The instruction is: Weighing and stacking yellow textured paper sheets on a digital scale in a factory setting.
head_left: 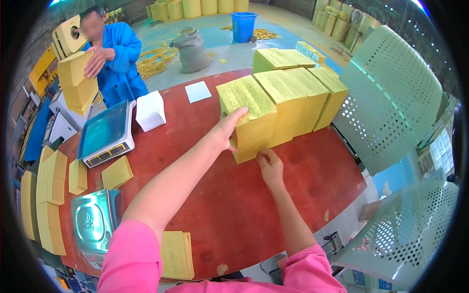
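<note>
A row of tall yellow paper stacks [298,112], their tops embossed in a pattern, stands on the red table [220,210]. My left hand [230,128] is spread around the left end of the nearest stack [256,134], fingers over its top edge and side, gripping it. Close to that stack's lower front edge is my right hand [270,167], its fingers curled into a pinch. Whatever the pinch may hold is too small or hidden to make out.
At left are a blue-topped scale [105,129], a shiny metal scale [95,219], white paper [150,110] and more yellow stacks [51,178]. A co-worker in blue [119,63] holds yellow paper [75,83]. Perforated green panels [391,93] flank the right edge.
</note>
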A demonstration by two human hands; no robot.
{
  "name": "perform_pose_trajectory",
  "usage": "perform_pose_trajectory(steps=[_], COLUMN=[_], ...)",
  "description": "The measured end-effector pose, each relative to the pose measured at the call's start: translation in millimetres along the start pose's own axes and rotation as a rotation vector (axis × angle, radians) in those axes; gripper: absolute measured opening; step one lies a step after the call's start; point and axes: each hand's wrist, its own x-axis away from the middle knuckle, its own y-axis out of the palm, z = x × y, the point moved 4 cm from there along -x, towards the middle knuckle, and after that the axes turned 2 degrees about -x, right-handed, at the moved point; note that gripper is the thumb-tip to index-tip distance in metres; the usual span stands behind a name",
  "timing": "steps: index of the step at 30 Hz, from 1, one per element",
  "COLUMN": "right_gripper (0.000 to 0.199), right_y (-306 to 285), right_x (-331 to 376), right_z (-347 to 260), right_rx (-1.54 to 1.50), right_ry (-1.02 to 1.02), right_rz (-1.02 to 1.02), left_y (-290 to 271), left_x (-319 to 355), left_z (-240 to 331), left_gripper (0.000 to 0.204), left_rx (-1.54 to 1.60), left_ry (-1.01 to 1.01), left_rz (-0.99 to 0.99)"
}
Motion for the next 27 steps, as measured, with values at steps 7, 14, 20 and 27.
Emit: perform_pose_trajectory(steps=[7,14,20,27], right_gripper=[0.032,0.04,0.025,0.016], right_y=[18,-6,67,205], right_x=[-6,22,87,290], right_z=[34,39,-86,-289], right_rx=[-0.127,-0.103,-0.324,-0.211], right_ry=[-0.048,-0.063,0.119,-0.315], right_rz=[-0.104,-0.105,-0.276,-0.899], left_y=[7,-33,-215,-454], left_x=[-35,108,272,485], left_z=[-13,-21,-73,-169], left_gripper=[0.082,0.098,0.064,0.048], left_rx=[0.12,-0.12,-0.052,0.002], left_ry=[-0.101,0.316,0.296,0.277], left_rz=[-0.382,-0.125,-0.024,0.53])
